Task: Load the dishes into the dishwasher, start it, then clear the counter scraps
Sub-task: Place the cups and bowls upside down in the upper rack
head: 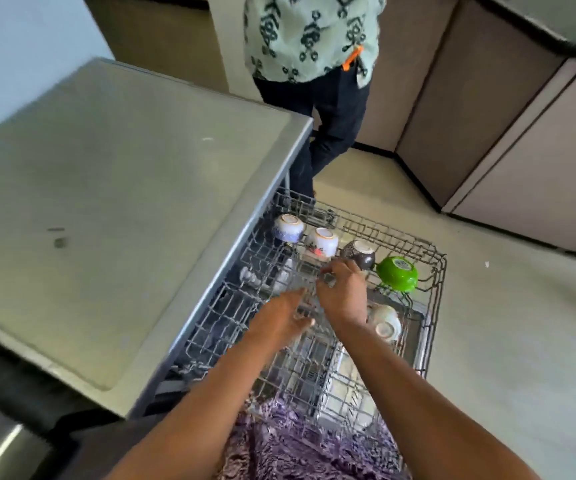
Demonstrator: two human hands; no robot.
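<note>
Right now I am bent over the pulled-out upper rack of the dishwasher, both arms reaching in. My right hand has its fingers curled down among the wires near the middle of the rack, pinching something there; whether it is a fold-down tine or a small clear item I cannot tell through the blur. My left hand lies beside it with fingers fairly straight, steadying against the wires rather than gripping.

Along the far edge four bowls already sit upside down in a row: a blue-patterned bowl, a white bowl, a dark bowl and a green bowl. Another white cup leans just beside my right wrist.

To do this well, I judge I should move slowly, keep my wrist off that leaning cup, and seat whatever goes here mouth-down between tines so it cannot tip. The counter on my left shows only a few small specks; a second person stands beyond the rack.
</note>
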